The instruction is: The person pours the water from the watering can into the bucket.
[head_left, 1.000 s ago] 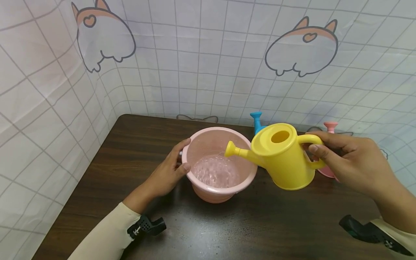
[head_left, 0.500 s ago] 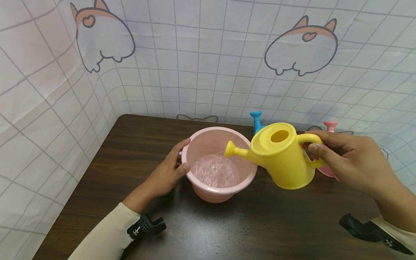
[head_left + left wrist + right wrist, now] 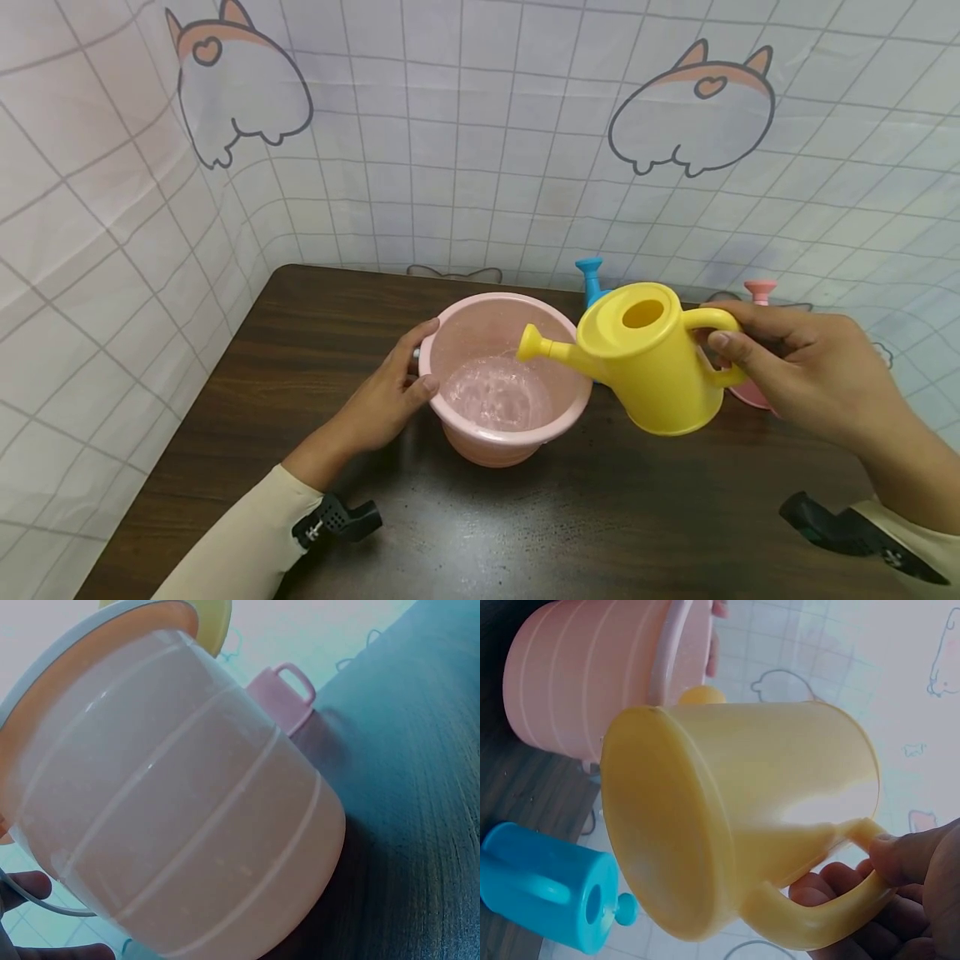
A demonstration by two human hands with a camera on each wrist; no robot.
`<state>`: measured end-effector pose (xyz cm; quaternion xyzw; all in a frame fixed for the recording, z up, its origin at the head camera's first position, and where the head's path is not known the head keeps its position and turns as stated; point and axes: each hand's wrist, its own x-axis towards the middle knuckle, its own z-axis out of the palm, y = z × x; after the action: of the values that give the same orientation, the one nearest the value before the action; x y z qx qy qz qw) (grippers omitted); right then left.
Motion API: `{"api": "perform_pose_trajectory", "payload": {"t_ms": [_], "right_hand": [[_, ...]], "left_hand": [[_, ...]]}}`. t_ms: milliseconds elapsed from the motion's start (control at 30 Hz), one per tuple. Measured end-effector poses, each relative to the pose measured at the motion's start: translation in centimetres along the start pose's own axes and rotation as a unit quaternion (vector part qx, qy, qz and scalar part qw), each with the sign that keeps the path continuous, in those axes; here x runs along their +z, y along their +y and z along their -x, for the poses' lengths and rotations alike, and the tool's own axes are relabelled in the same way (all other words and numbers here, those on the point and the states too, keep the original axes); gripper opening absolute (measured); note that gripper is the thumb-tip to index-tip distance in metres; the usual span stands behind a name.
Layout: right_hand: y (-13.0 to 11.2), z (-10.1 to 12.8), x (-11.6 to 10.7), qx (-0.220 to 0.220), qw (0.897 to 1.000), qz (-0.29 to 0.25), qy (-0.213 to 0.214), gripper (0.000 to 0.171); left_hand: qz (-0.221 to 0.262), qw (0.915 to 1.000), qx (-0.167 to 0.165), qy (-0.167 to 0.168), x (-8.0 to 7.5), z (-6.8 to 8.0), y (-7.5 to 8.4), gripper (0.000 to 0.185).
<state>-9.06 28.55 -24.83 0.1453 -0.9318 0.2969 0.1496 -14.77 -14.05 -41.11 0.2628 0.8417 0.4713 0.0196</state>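
A pink bucket [image 3: 498, 450] stands on the dark table with water [image 3: 495, 398] rippling at its bottom. My left hand [image 3: 378, 408] holds its left rim; in the left wrist view, fingers [image 3: 30, 885] reach past the bucket's thin bail handle [image 3: 56, 906]. Over on the right, my right hand [image 3: 817, 375] grips the loop handle of a yellow watering can [image 3: 667, 383]. The can is tilted left, its spout [image 3: 534, 343] above the bucket's opening and its bottom off the table. How much water the can contains is hidden.
Behind the yellow can stand a blue watering can [image 3: 547, 889] and a pink watering can [image 3: 759, 292], both partly covered in the head view. A white grid-patterned curtain [image 3: 465, 150] hangs behind the table. Water droplets dot the dark tabletop [image 3: 465, 533].
The water in the bucket has grown calmer, with less splashing. The yellow watering can has shifted very slightly left; my left hand and the bucket stay in place.
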Motion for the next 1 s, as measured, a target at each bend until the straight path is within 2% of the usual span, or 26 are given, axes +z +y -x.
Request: {"api": "perform_pose_trajectory", "payload": {"t_ms": [333, 667, 1000], "right_hand": [[-0.25, -0.15, -0.02, 0.012, 1.000, 0.007, -0.006, 0.028], [-0.37, -0.27, -0.08, -0.004, 1.000, 0.007, -0.009, 0.029], [-0.37, -0.32, -0.11, 0.003, 1.000, 0.010, -0.013, 0.028]], "left_hand": [[-0.004, 0.9999, 0.005, 0.009, 0.09, 0.01, -0.11, 0.081], [-0.002, 0.9999, 0.007, 0.010, 0.21, 0.05, -0.21, 0.081], [-0.002, 0.9999, 0.005, 0.015, 0.22, 0.10, -0.17, 0.080]]}}
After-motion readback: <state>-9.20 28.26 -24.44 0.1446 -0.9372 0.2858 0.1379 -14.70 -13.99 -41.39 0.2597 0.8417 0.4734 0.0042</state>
